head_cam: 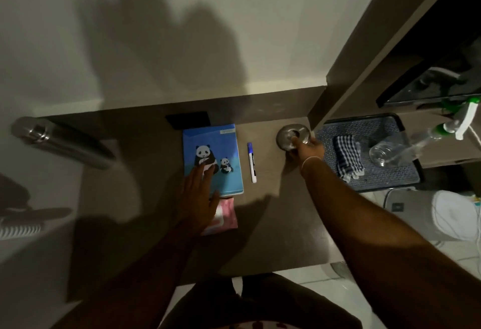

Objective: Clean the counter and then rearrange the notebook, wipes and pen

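Observation:
A blue notebook with pandas on its cover lies in the middle of the brown counter. My left hand lies flat with straight fingers over the notebook's near left corner and partly covers a pink pack of wipes just below it. To the notebook's right lies a white pen with a blue cap. Further right, my right hand grips the near rim of a round metal bowl that stands by the wall corner.
A black flat object sits behind the notebook. A steel bottle lies at the left. On the right, a blue tray holds a checked cloth and a glass; a spray bottle stands beyond it.

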The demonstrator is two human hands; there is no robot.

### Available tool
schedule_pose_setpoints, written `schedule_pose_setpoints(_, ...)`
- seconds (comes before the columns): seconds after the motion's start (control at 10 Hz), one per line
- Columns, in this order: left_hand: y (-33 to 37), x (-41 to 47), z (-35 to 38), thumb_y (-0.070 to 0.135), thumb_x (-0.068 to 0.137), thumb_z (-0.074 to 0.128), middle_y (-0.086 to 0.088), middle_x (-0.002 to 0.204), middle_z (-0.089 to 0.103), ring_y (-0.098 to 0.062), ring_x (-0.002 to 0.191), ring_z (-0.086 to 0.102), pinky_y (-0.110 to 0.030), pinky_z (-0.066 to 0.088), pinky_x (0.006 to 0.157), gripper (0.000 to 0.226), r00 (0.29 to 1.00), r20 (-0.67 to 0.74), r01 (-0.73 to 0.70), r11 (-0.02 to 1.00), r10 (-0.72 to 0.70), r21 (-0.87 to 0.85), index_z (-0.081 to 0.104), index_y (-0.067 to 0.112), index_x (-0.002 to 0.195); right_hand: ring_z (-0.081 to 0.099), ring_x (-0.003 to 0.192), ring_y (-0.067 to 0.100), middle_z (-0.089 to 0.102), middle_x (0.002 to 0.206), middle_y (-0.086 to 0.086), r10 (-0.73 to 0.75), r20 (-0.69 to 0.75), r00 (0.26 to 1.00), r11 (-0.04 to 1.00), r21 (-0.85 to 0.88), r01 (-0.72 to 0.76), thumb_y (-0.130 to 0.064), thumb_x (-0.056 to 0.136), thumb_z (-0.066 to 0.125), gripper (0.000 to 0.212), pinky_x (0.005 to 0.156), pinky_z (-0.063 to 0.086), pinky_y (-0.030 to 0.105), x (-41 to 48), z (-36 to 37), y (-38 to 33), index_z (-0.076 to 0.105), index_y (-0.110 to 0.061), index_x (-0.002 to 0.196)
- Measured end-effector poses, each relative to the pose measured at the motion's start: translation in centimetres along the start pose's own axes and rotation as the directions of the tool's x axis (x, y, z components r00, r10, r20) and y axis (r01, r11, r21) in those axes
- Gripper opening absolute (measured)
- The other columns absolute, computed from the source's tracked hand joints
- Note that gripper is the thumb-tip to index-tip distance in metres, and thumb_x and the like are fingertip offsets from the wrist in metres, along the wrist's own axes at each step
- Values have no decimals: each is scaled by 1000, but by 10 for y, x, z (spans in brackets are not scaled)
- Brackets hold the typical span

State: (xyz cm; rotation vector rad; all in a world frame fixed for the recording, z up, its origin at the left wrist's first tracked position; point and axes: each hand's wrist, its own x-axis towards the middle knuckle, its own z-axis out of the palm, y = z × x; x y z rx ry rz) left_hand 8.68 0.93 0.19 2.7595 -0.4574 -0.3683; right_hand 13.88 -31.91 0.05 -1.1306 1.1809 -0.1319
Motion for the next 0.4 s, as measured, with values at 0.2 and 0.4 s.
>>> schedule_pose_setpoints(0.2,-12,-29,0,38,97,49,-15,169,29,-35,158,26,-57,21,129,73,981,-6,195,981,-195,1,27,18,163,65,129,34,66,139,18,-101,-131,986,900,-435,34,-38,88,84,67,111,52,44,24,-4,-2,59,0,136)
schedule_pose_setpoints(0.4,-36,-60,-4,53,96,53,-14,168,27,-36,156,27,-56,23,129,82,957,-48,291,953,-287,84,16,21,162,54,138,38,52,150,22,-240,-110,965,825,-546,143,-44,93,76,70,116,45,42,16,-3,8,51,0,142)
